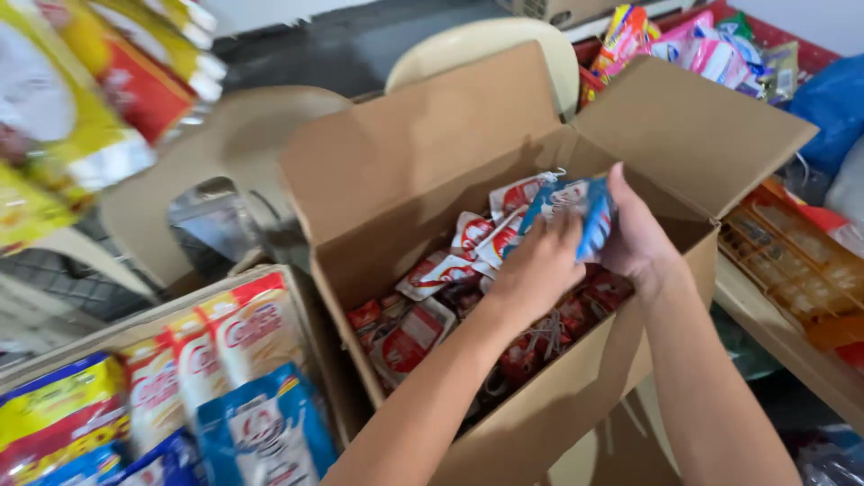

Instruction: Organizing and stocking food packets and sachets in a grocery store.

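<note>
Big brown cardboard box (576, 387) fills the middle of the view, matte and creased, all four flaps folded out and the mouth wide open. It sits against two cream plastic chairs (243, 135), smooth and rounded at the back. Lower left, a second carton (54, 355) is packed with glossy sachet packs (256, 328), red-and-white and blue, standing on end. Top left, yellow-and-red packets (108, 81) hang close to the camera, blurred. To the right runs a shelf (792, 261) with amber plastic trays, and pink and white packets sit in a red crate (765, 31) behind.

Inside the box lies a loose heap of red-and-white sachets (423, 315), shiny and crinkled, with thin strings tangled over them.

Both forearms reach in over the near wall. The left hand (535, 270) is knuckles up, fingers curled onto a blue-and-white sachet strip (576, 211). The right hand (634, 234) stands edge-on, thumb up, fingers wrapped behind the same strip. Both are gripping it, held just above the heap near the box's far right corner.

There is open room over the heap on the left side; the far flap stands tall behind the hands.
</note>
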